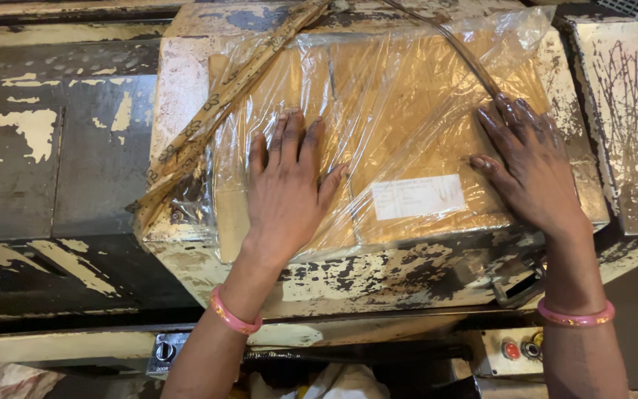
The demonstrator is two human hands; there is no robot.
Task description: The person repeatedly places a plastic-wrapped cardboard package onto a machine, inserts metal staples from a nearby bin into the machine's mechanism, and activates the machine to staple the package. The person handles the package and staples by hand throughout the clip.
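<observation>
Nearest edge: a grey control panel strip (334, 353) runs under the machine, with a round black knob (165, 351) at its left and a small box carrying a red push button (511, 349) at its right. Both wrists wear a pink bangle with gold trim, one on the left wrist (235, 315), one on the right (576, 316). Above that sits the worn cream metal platen with flaking paint (186, 89), which serves as the worktop here. Flat brown cardboard package wrapped in loose clear plastic film (407, 111) lies on it, covering most of the top, nearer the right edge. White rectangular label (417, 196) sits on the package near its front edge, between the two hands. Left hand (289, 185) lies palm down on the film at the front-left part of the package, fingers (293, 137) spread apart and flat, gripping nothing. Right hand (529, 166) presses palm down at the right edge of the package, fingers (515, 114) slightly apart, flat, also gripping nothing. Excess film is bunched into a patterned tan twisted strip (215, 111) running diagonally from the front-left corner to the far edge. Left of the platen: dark peeling metal bed (75, 148).
</observation>
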